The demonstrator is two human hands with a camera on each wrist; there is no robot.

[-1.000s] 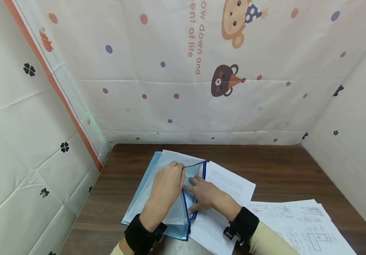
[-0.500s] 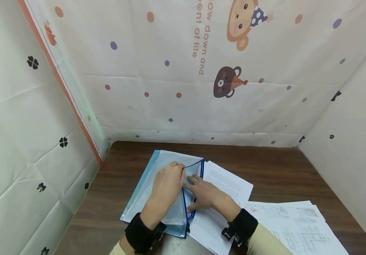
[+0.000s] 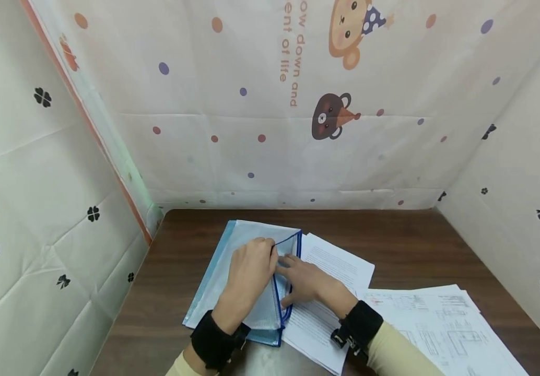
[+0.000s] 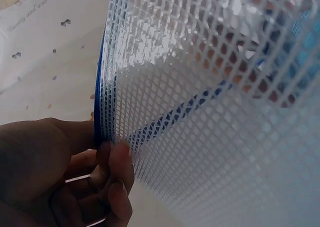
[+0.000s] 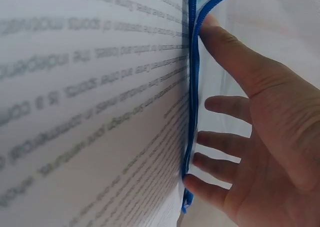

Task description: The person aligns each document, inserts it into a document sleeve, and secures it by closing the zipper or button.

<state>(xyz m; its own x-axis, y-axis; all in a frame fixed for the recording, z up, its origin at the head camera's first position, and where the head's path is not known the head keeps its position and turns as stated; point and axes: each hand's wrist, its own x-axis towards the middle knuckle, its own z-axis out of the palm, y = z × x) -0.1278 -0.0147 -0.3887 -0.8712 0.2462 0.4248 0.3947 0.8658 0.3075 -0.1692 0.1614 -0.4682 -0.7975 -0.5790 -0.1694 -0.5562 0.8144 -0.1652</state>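
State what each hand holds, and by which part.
The left hand pinches the translucent mesh zip pouch by its blue-zippered upper open edge. The right hand, fingers straight, grips nothing.

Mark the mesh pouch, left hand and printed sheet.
mesh pouch (image 3: 223,271), head view, on its mesh face.
left hand (image 3: 250,266), head view, back of hand.
printed sheet (image 3: 340,266), head view, on its text area.

- The mesh pouch (image 3: 251,277) with blue zipper edging lies flat on my table, its upper flap lifted so the mouth gapes.
- The printed sheet (image 3: 331,297) lies beside its opening.
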